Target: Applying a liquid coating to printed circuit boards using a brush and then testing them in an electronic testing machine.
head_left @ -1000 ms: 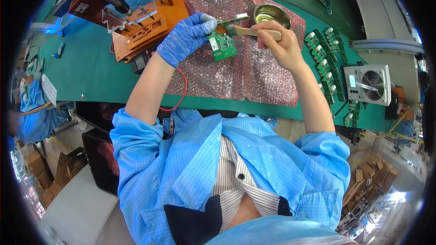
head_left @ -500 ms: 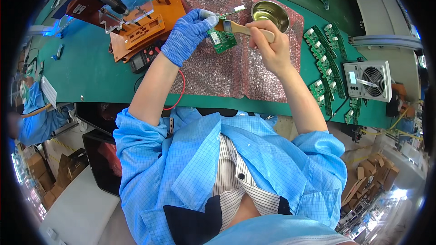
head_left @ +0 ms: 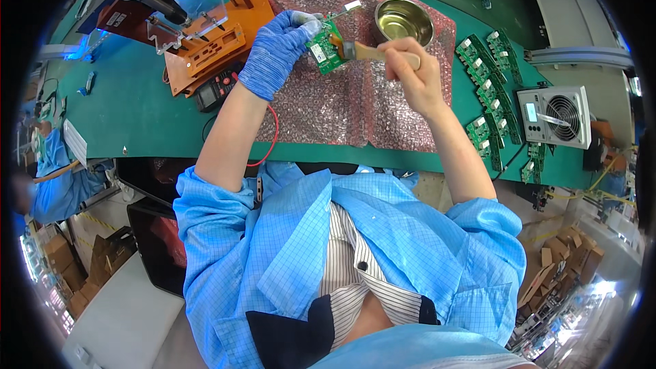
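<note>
Your left grip [head_left: 279, 49], in a knitted blue glove with pale, greyish fingertips, is clamped on the green circuit board [head_left: 325, 44], pinching its far left corner so that it hangs above the pink bubble wrap [head_left: 342, 113]. The board is thin and flat, dotted with small parts, with a white rectangular label on its face and a slim strip tipped with a white block jutting out at its far side. Your right grip [head_left: 418, 76], bare, is closed around the smooth, pale wooden handle of a flat brush [head_left: 370, 52], whose orange bristles sit at the board's right side; you cannot tell whether they touch it. Just beyond your right fingers, a round, shiny metal bowl [head_left: 404, 22] rests on the crinkled, glossy wrap. To the left stands an orange fixture [head_left: 217, 49] with cut-out slots and clear plastic plates, and at its near side lies a dark handheld meter [head_left: 217, 90], near a curving red lead [head_left: 276, 133]. To the right, overlapping green boards [head_left: 489, 92] run in rows over the smooth green counter [head_left: 150, 119], beside a boxy white unit [head_left: 555, 117] with a round fan grille.
</note>
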Demonstrator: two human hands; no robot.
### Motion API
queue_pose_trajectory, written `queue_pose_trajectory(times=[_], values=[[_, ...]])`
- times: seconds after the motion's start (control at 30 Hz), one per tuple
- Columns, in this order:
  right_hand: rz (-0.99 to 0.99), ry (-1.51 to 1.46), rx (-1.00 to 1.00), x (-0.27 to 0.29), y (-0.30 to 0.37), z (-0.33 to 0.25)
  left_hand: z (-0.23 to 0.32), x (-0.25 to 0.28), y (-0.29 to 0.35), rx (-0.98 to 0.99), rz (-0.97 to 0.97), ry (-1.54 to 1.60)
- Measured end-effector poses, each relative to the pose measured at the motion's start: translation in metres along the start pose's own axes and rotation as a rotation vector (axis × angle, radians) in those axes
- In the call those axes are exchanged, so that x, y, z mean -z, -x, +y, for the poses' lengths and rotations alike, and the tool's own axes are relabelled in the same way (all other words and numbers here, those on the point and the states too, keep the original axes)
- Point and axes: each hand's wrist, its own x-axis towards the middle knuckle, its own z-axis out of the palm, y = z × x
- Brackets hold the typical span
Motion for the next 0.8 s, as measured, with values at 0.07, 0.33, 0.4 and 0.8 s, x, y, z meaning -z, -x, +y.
queue_pose_trajectory(times=[0.07,0.33,0.4,0.8], values=[[-0.076,0.001,-0.038,-0.001,0.008,0.006,0.0,0.002,0.0,-0.011,0.011,0.097],[0.243,-0.137,-0.053,-0.029,0.014,0.006,-0.01,-0.012,0.0,-0.165,0.193,0.286],[0.194,-0.119,-0.07,-0.034,0.015,0.002,-0.011,-0.014,0.0,-0.192,0.256,0.294],[0.259,-0.252,-0.066,-0.035,0.013,-0.001,-0.017,-0.017,-0.024,-0.333,0.298,0.21]])
